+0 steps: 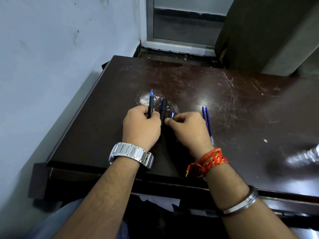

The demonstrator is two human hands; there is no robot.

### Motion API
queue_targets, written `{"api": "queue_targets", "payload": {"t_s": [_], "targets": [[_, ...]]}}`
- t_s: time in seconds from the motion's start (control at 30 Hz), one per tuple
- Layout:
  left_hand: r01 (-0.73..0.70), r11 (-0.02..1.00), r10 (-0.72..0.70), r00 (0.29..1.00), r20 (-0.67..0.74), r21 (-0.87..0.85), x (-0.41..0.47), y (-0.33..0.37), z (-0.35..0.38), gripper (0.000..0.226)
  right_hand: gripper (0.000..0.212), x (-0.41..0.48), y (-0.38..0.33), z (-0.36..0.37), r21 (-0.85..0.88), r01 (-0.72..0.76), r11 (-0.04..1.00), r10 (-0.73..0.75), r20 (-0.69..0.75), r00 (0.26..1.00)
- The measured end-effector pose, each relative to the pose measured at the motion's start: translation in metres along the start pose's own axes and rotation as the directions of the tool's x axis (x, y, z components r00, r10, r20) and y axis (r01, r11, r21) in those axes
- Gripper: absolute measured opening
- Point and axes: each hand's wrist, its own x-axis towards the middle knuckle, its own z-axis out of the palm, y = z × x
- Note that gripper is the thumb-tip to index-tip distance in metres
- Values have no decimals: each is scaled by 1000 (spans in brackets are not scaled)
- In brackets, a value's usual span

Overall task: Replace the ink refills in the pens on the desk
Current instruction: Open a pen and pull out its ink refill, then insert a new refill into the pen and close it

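Note:
My left hand grips a black pen with a blue tip, the point facing away from me. Just to its right, a second black pen lies on the dark brown desk, running toward me between my hands. My right hand is curled, thumb and fingers pinching a small blue piece; most of that piece is hidden. Two blue ink refills lie side by side on the desk, right of my right hand.
The scratched desk sits against a pale wall on the left. A dark panel stands at the back right, and a door frame lies beyond the far edge. White paper shows under the near edge.

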Motion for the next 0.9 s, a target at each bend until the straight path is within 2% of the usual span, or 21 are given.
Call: {"api": "queue_targets", "payload": {"t_s": [0.1, 0.23, 0.3, 0.37, 0.43, 0.5, 0.57, 0.73, 0.9], "targets": [[8, 1000, -8, 1000, 4, -18, -1, -3, 0, 15, 29, -1, -2, -1, -83, 23, 996, -26, -41, 999], [-12, 1000, 12, 1000, -21, -29, -1, -5, 1, 13, 30, -1, -5, -2, -92, 36, 995, -41, -58, 997], [-39, 999, 39, 998, -46, -7, -2, -5, 1, 6, 35, -2, -7, -3, -72, 54, 996, -62, -124, 990], [-68, 997, 71, 996, -62, 36, -4, -4, 1, 10, 34, -3, -9, -4, -27, 103, 994, -106, -219, 970], [-96, 994, 99, 994, -48, 56, -6, -3, 2, 13, 35, -3, -12, -4, 93, 144, 985, -117, -246, 962], [-131, 988, 133, 991, -26, 77, -9, 0, 3, 11, 39, -4, -16, -3, 322, 111, 940, -64, -154, 986], [-180, 980, 182, 983, -13, 88, -13, 2, 4, 10, 39, -6, -17, -1, 458, 80, 885, -55, -69, 996], [-244, 967, 244, 970, 7, 76, -16, 4, 6, 7, 22, -2, -14, 3, 599, 75, 797, -65, -38, 997], [-246, 968, 246, 969, 3, 47, -14, 4, 8, 10, 24, -1, -16, 3, 626, 31, 779, -67, 34, 997]]}}
